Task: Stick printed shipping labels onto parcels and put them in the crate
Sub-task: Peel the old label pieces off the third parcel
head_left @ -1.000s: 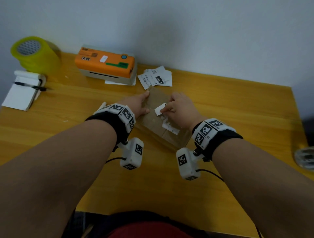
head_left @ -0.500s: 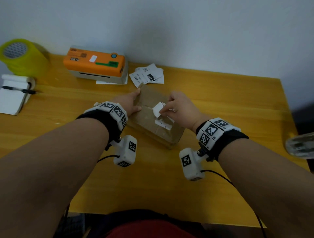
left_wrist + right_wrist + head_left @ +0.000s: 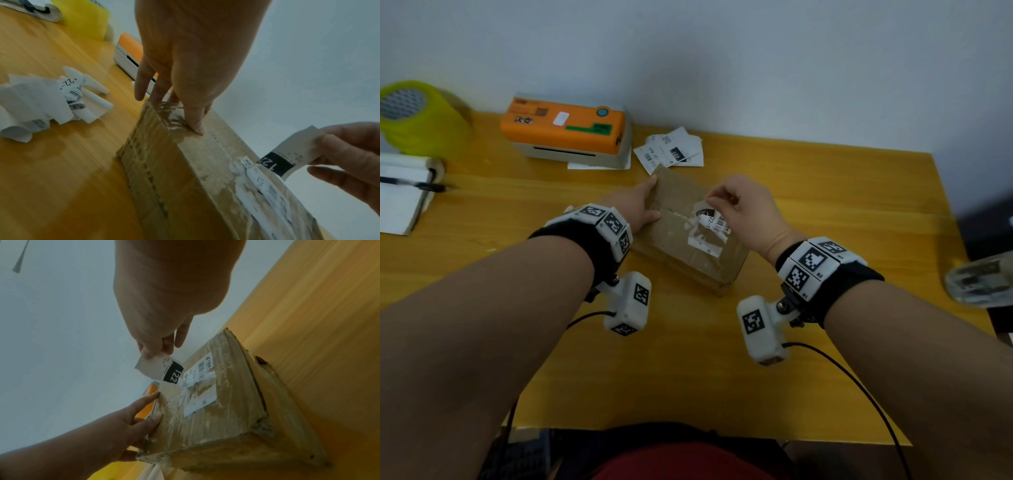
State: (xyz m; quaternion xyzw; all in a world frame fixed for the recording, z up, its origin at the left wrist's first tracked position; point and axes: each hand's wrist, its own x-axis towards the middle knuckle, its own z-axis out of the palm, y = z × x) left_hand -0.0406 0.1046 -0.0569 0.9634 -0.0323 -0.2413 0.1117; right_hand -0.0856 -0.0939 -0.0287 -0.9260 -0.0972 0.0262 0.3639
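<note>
1. On the desk [image 3: 825, 212], centre: the box [image 3: 688, 253] sits flat, well short of any crate; no crate shows in any view.
2. My left hand [image 3: 635, 207] lies on the box's left edge, fingers straight, thumb pressed on the taped top, the others down the far side. It steadies the box and grips nothing.
3. My right hand [image 3: 743, 205] pinches the label [image 3: 162, 370] by its upper corner between thumb and fingertip, the other fingers loose.
4. Change over the last second: the label was a small white flap low at my knuckles; now it is lifted and unfurled, print and the black "122" block facing out. Its lower edge meets the box top just beside an older label [image 3: 200, 400] already stuck there.
5. Reading: I judge the label is part-way on, one edge tacked, the rest held clear of the cardboard. Whether that edge truly adheres I cannot tell.
6. Next, as I judge it: lay it down from the tacked edge and smooth it. Risk: creasing on the wrinkled tape.
7. Also present: printer [image 3: 566, 132], loose labels [image 3: 671, 152], tape roll [image 3: 417, 118], notepad [image 3: 400, 198].
</note>
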